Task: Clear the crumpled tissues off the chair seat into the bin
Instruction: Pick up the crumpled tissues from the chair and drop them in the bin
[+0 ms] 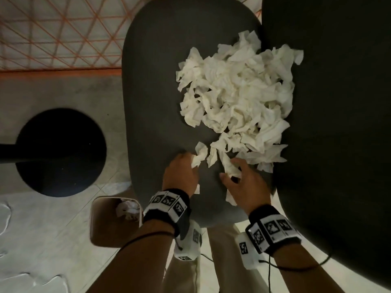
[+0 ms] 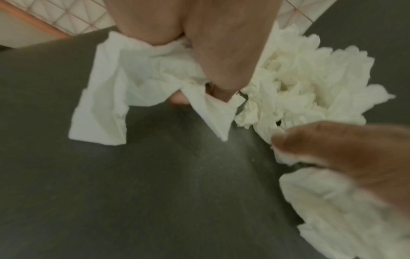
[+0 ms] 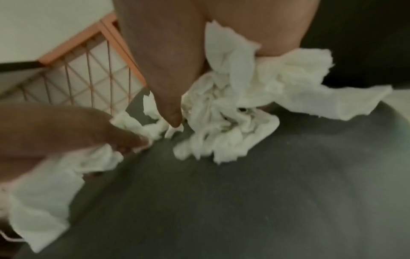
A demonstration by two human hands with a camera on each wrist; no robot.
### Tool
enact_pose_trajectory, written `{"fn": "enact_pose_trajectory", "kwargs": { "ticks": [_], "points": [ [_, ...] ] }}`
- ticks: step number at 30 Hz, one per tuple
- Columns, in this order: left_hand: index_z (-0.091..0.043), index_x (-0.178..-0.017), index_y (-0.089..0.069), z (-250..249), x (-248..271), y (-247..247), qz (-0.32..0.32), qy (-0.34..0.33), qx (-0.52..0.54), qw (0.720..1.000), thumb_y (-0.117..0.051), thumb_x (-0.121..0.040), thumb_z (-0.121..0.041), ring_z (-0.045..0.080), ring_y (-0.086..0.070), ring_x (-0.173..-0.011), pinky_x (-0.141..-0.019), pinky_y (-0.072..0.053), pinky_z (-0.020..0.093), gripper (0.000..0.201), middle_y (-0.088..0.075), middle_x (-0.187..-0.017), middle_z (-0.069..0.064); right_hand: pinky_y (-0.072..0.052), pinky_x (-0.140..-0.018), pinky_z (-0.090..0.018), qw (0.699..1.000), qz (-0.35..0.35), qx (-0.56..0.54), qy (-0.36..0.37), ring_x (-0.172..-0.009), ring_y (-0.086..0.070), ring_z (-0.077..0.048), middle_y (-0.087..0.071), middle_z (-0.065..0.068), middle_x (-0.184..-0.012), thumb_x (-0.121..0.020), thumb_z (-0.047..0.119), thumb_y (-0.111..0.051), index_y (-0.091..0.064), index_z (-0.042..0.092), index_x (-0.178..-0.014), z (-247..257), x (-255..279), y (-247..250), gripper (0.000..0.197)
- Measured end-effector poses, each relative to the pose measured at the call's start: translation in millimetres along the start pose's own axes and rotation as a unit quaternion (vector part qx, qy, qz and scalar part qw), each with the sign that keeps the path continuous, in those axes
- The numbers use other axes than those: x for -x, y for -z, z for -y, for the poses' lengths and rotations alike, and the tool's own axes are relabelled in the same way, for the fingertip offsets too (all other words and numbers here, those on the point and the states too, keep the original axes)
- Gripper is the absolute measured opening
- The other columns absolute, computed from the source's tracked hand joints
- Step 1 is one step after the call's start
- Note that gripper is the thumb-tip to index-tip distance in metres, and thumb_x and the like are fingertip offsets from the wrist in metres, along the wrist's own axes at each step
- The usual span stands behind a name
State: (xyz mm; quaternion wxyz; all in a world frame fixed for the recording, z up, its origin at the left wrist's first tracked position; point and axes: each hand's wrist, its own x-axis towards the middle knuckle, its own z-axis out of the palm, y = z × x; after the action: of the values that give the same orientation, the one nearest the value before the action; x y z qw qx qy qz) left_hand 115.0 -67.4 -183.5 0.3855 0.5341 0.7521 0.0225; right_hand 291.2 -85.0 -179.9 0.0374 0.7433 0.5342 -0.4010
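Observation:
A big heap of white crumpled tissues (image 1: 237,96) lies on the dark grey chair seat (image 1: 152,102), towards its right side. At the heap's near edge my left hand (image 1: 186,166) grips a tissue (image 1: 197,158), and a corner of paper pokes out below its palm. The left wrist view shows that tissue (image 2: 133,78) bunched under the curled fingers (image 2: 224,61). My right hand (image 1: 234,173) holds another tissue (image 1: 229,168), seen crumpled in its grasp (image 3: 239,98) in the right wrist view. The bin (image 1: 101,225) stands on the floor just left of my left wrist, with tissues (image 1: 129,209) inside.
The chair's dark backrest (image 1: 338,123) rises along the right of the seat. A black round base (image 1: 61,152) with a dark bar sits on the floor to the left. An orange wire grid (image 1: 63,32) stands beyond it. My legs are below the seat's front edge.

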Motion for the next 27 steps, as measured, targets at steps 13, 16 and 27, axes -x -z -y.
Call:
{"fn": "enact_pose_trajectory", "kwargs": {
  "ticks": [13, 16, 27],
  "points": [
    [-0.025, -0.1, -0.045, 29, 74, 37, 0.007, 0.12, 0.14, 0.983, -0.06, -0.092, -0.023, 0.017, -0.056, -0.09, -0.073, -0.044, 0.026, 0.017, -0.053, -0.093, -0.005, -0.038, -0.065, -0.032, 0.985, -0.102, -0.136, 0.041, -0.07, -0.052, -0.024, -0.053, -0.005, -0.07, -0.081, 0.022, -0.058, -0.045, 0.018, -0.067, 22, 2, 17, 0.019],
    [-0.034, -0.109, -0.043, 13, 63, 35, 0.031, 0.071, 0.168, 0.983, -0.057, -0.092, -0.015, 0.015, -0.059, -0.088, -0.068, -0.048, 0.019, 0.029, -0.053, -0.091, -0.012, -0.039, -0.06, -0.025, 0.975, -0.121, -0.178, 0.051, -0.058, -0.047, -0.01, -0.047, 0.002, -0.059, -0.077, 0.006, -0.06, -0.04, 0.023, -0.061, 17, 11, 31, 0.031],
    [-0.019, -0.115, -0.052, -70, -24, -5, 0.058, -0.038, -0.026, 0.997, -0.059, -0.088, -0.04, 0.026, -0.056, -0.098, -0.077, -0.046, 0.038, 0.035, -0.052, -0.109, 0.004, -0.044, -0.053, -0.011, 0.93, -0.13, -0.343, -0.029, -0.06, -0.053, 0.003, -0.056, 0.005, -0.074, -0.085, 0.009, -0.062, -0.051, 0.024, -0.084, -7, 34, 59, 0.019]
  ]
}}
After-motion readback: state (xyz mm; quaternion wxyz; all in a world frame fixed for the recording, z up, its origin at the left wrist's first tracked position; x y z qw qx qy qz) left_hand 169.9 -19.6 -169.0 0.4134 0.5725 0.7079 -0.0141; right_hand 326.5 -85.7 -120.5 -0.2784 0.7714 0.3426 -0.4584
